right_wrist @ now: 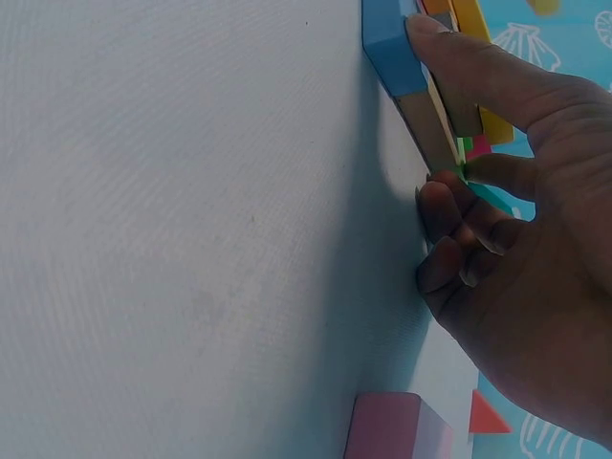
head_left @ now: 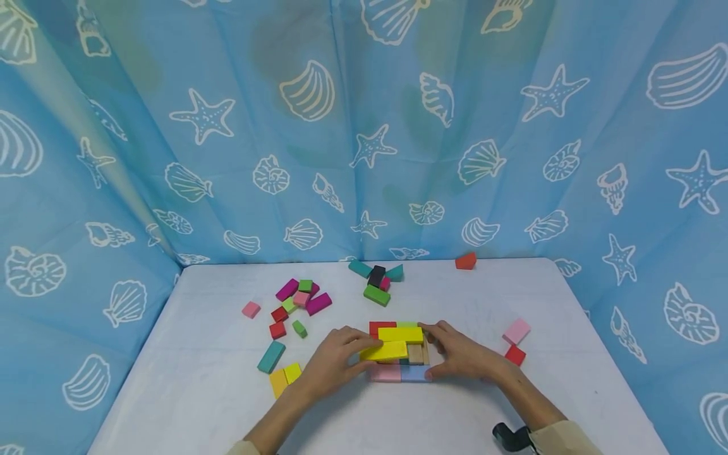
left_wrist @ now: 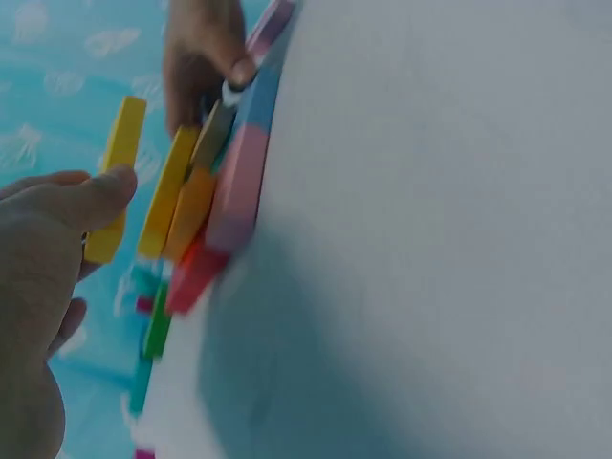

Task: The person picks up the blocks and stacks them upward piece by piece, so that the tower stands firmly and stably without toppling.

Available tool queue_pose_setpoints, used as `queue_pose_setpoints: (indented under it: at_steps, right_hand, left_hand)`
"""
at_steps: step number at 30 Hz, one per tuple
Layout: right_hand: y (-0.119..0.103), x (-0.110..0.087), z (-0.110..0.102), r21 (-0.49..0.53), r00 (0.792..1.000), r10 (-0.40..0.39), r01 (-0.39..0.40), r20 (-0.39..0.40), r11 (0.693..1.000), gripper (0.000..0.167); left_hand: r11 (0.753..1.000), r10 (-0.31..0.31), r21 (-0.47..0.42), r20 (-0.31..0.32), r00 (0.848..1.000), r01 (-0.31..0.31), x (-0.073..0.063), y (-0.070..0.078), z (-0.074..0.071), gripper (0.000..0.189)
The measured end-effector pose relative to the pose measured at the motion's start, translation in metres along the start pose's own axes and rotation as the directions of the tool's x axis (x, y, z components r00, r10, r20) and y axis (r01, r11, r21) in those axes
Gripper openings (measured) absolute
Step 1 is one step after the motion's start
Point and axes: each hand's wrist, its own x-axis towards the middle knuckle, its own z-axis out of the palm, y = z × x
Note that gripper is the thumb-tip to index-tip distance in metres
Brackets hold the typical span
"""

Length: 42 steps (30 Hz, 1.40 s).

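Observation:
My left hand (head_left: 335, 359) pinches a long yellow block (left_wrist: 122, 148) between thumb and fingers, and the left wrist view shows it raised apart from a low block structure. Another yellow block (head_left: 400, 335) lies on top of that structure. Its lower layer includes a pink block (head_left: 385, 374) and a blue block (head_left: 414, 374) in front, with a red block (head_left: 381, 326) and a light green one at the back. A tan block (head_left: 416, 354) shows at the right. With thumb on the blue block and index finger at the far corner, my right hand (head_left: 466, 355) grips the structure's right end.
Several loose blocks, including a magenta block (head_left: 319, 304), lie at the back left. A teal block (head_left: 271, 357) and two yellow-orange blocks sit left. Behind the structure is a green block (head_left: 376, 295) cluster. A pink block (head_left: 516, 332) and red block (head_left: 515, 355) lie right.

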Motion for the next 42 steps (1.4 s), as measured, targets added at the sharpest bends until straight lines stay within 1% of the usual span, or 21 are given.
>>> queue_pose_setpoints:
  at_steps: [3, 5, 8, 11, 16, 23, 26, 28, 30, 32, 34, 36, 38, 42]
  right_hand:
    - [0.0, -0.001, -0.001, 0.008, 1.0, -0.01, 0.01, -0.001, 1.0, 0.102]
    - [0.001, -0.001, -0.001, 0.005, 1.0, -0.017, 0.017, 0.003, 1.0, 0.103]
    - [0.001, -0.001, -0.001, -0.002, 1.0, -0.019, 0.019, 0.007, 1.0, 0.103]
    - [0.0, -0.002, -0.001, -0.003, 1.0, -0.01, 0.01, 0.001, 1.0, 0.104]
    - [0.001, -0.002, 0.0, 0.0, 1.0, -0.005, 0.005, 0.002, 1.0, 0.104]
    - [0.0, -0.002, -0.001, 0.002, 1.0, -0.008, 0.008, 0.006, 1.0, 0.104]
    - [-0.001, -0.003, -0.002, 0.008, 1.0, -0.011, 0.011, 0.007, 1.0, 0.104]
    - [-0.001, -0.003, -0.002, 0.004, 1.0, -0.014, 0.014, 0.005, 1.0, 0.104]
    - [0.0, -0.003, -0.002, -0.002, 1.0, -0.013, 0.013, 0.003, 1.0, 0.104]
    - [0.0, -0.002, -0.001, -0.004, 1.0, -0.011, 0.011, 0.0, 1.0, 0.103]
    - [0.001, -0.002, -0.001, -0.003, 1.0, -0.01, 0.01, -0.001, 1.0, 0.102]
    - [0.001, -0.002, -0.001, -0.002, 1.0, -0.013, 0.013, -0.001, 1.0, 0.102]
    - [0.001, -0.002, -0.001, -0.005, 1.0, -0.022, 0.022, 0.0, 1.0, 0.102]
    - [0.001, -0.003, -0.001, -0.019, 0.999, -0.039, 0.039, -0.002, 0.999, 0.102]
  left_hand:
    - [0.998, 0.068, 0.02, -0.01, 0.998, -0.068, 0.013, 0.006, 0.01, 0.04]
    - [0.994, 0.102, 0.034, -0.013, 0.995, -0.101, 0.018, 0.007, 0.016, 0.038]
    - [0.988, 0.137, 0.067, -0.014, 0.99, -0.136, 0.023, 0.009, 0.023, 0.038]
    - [0.981, 0.163, 0.111, -0.015, 0.986, -0.161, 0.026, 0.01, 0.027, 0.036]
    - [0.97, 0.176, 0.172, -0.014, 0.984, -0.171, 0.027, 0.01, 0.03, 0.034]
    - [0.963, 0.183, 0.202, -0.008, 0.983, -0.178, 0.026, 0.007, 0.032, 0.03]
    - [0.972, 0.157, 0.177, -0.005, 0.988, -0.154, 0.027, 0.007, 0.032, 0.031]
    - [0.985, 0.108, 0.132, 0.011, 0.994, -0.109, 0.028, 0.007, 0.033, 0.037]
    - [0.997, 0.043, 0.069, 0.048, 0.998, -0.046, 0.031, 0.005, 0.033, 0.05]
    - [1.0, -0.023, 0.002, 0.097, 0.995, 0.023, 0.034, 0.003, 0.034, 0.065]
    - [0.995, -0.071, -0.059, 0.148, 0.986, 0.08, 0.037, 0.0, 0.035, 0.077]
    - [0.988, -0.088, -0.112, 0.191, 0.978, 0.11, 0.039, -0.003, 0.035, 0.082]
    - [0.98, -0.094, -0.15, 0.223, 0.97, 0.129, 0.041, -0.005, 0.036, 0.083]
    - [0.97, -0.092, -0.195, 0.251, 0.964, 0.143, 0.044, -0.008, 0.038, 0.079]
